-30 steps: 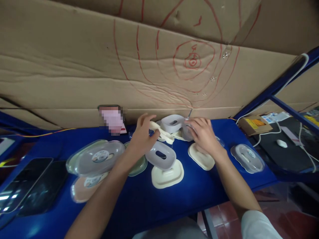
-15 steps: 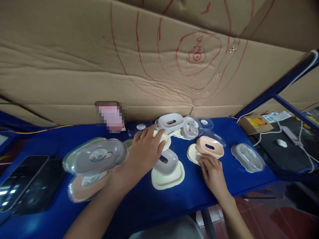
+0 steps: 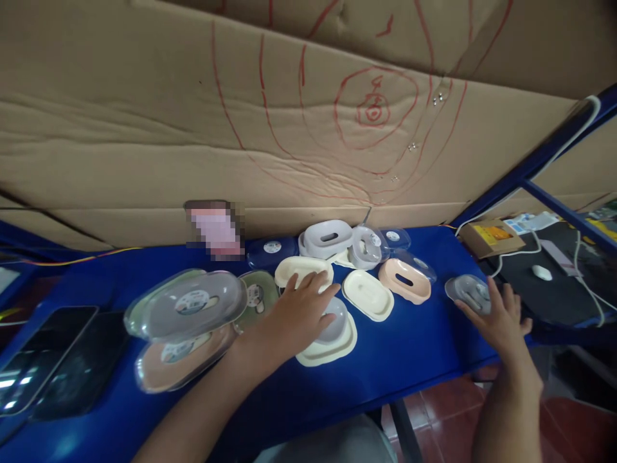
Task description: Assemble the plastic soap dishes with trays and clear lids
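Right hand (image 3: pixel 502 326) has shifted rightward to the lidded box (image 3: pixel 471 290), fingers spread; left hand (image 3: pixel 295 315) splayed over cream dish (image 3: pixel 297 266). Step, judged: reaching; grasping calls for curled fingers.

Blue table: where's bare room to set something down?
Between the peach dish and the gray case by the right hand, down to the near edge of the table. Crowded: around the left hand and farther left, where lidded containers overlap.

Left forearm (image 3: pixel 207 399) slants in from lower left; left hand (image 3: pixel 299 310) palm down, fingers loosely extended. Right forearm (image 3: pixel 511 405) steeper; right hand (image 3: pixel 502 321) well apart, fingers spread.
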A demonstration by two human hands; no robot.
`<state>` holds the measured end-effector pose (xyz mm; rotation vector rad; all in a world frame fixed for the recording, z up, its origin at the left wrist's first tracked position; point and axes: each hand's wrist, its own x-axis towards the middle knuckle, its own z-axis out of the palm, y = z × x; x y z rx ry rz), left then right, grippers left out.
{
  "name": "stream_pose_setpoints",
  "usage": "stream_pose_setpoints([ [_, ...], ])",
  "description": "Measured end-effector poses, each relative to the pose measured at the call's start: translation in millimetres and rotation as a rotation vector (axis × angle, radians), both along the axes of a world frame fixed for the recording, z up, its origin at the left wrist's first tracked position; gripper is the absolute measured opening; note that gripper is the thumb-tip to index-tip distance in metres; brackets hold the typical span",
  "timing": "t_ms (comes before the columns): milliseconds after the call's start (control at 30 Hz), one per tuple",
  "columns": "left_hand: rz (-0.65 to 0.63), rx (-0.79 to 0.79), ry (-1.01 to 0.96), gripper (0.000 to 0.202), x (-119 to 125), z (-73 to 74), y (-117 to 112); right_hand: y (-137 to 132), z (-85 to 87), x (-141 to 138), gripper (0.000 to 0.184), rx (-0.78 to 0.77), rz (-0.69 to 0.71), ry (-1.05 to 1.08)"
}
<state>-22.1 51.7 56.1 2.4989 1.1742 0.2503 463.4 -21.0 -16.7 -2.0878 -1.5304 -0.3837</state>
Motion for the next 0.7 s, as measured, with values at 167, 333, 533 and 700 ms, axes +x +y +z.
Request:
stream_pose_setpoints([
  [167, -0.029, -0.015, -0.083, 0.053, 5, 12.8, 6, 13, -7.7, 27, 0.092, 0.02, -0.002, 0.078],
  [333, 0.07, -0.104, -0.365, 0.092, 16, 16.9, 18, 34, 45.3, -83, 0.09, 0.034, 0.407, 0.14],
  [533, 0.081, -0.441, -0.734, 0.11, 15, 11.4, 36, 91, 108.4, -199, 0.091, -0.288, 1.066, 0.163],
  [700, 0.221, -0.376, -0.784, 0.089, 3, 14.0, 48, 153, 116.3, -202, 0.074, -0.374, 1.201, 0.435],
])
